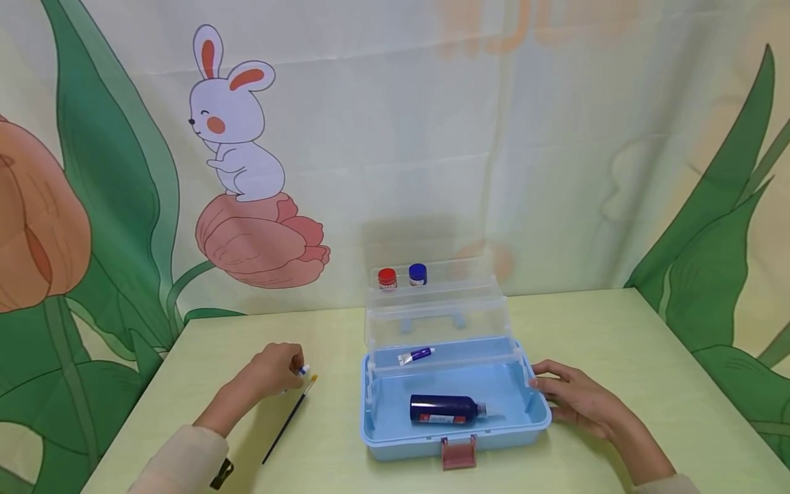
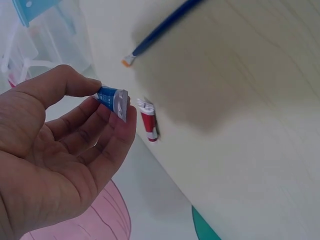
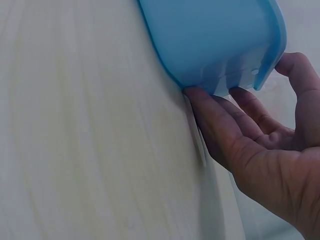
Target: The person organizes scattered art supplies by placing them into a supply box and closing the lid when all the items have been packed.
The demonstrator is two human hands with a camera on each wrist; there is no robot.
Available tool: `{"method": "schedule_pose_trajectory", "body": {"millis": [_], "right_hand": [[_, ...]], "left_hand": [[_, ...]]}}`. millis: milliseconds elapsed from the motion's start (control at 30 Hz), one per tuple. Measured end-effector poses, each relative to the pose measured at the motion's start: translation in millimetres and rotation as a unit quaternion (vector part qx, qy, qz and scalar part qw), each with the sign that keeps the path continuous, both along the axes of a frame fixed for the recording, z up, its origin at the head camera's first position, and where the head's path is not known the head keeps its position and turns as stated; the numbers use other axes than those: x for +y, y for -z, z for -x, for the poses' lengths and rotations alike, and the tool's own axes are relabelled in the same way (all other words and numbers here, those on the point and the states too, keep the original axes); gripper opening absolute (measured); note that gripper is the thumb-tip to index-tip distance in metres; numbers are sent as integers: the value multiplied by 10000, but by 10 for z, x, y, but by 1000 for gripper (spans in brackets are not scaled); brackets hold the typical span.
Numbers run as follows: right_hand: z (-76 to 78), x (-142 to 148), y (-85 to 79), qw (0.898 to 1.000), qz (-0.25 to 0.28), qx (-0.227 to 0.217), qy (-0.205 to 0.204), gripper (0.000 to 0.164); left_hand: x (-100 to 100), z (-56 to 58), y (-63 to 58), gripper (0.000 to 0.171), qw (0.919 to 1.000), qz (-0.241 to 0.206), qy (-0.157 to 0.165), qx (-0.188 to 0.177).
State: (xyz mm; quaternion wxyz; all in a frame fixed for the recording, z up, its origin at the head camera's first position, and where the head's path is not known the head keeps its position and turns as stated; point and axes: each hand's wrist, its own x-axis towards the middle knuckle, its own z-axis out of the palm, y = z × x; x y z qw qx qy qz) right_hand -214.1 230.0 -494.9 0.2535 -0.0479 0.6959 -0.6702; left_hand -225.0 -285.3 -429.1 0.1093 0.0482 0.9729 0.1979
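My left hand (image 1: 274,370) pinches a small blue paint tube (image 2: 111,98) between thumb and fingertips, over the left of the table. Just past those fingers, a red paint tube (image 2: 149,121) lies on the table. Beside the hand lies a paintbrush (image 1: 289,420) with orange bristles. My right hand (image 1: 583,398) rests on the right side of the light blue plastic box (image 1: 401,451), its fingers fairly straight against the outer wall and one fingertip at the rim. Inside the box are a dark paint bottle (image 1: 441,409) on its side and a purple paint tube (image 1: 421,355).
The box's clear lid with its trays (image 1: 438,302) stands raised at the back. A red-capped jar (image 1: 387,278) and a blue jar (image 1: 417,274) sit up there. A pink latch (image 1: 459,453) hangs at the front. Behind the table is a printed cloth (image 1: 395,171).
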Motion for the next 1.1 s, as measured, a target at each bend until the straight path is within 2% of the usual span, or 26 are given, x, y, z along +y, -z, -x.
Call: {"method": "schedule_pose_trajectory", "body": {"millis": [433, 700, 933, 1100], "right_hand": [[12, -2, 13, 10000, 13, -41, 53, 44], [16, 6, 8, 10000, -4, -48, 83, 44], [15, 8, -3, 10000, 18, -10, 77, 43], [16, -2, 8, 10000, 51, -3, 52, 43]], "left_hand": [[166, 51, -96, 21, 10000, -73, 47, 30], [224, 65, -144, 22, 9997, -89, 131, 207], [291, 44, -205, 20, 9993, -113, 220, 263], [309, 30, -189, 20, 9992, -192, 227, 277]]}}
